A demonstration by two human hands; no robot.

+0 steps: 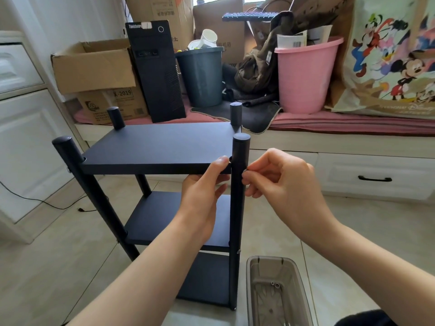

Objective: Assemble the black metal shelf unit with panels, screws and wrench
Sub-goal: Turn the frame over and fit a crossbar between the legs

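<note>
A black shelf unit stands on the floor with three panels between four round posts. The top panel (155, 147) lies level near the post tops. My left hand (202, 191) grips the front right corner of that panel, thumb on top, fingers underneath. My right hand (277, 180) pinches a small screw (244, 171) against the right side of the front right post (237, 208), at the height of the top panel. The middle panel (164, 220) and the bottom panel (207, 281) sit lower down, partly hidden by my left arm.
A clear plastic bin (254, 290) with a few small washers stands on the tiled floor at the right of the shelf. Behind are a window seat with cardboard boxes, a black computer tower (155, 71), a dark bucket (202, 76) and a pink bucket (303, 76). A white cabinet is on the left.
</note>
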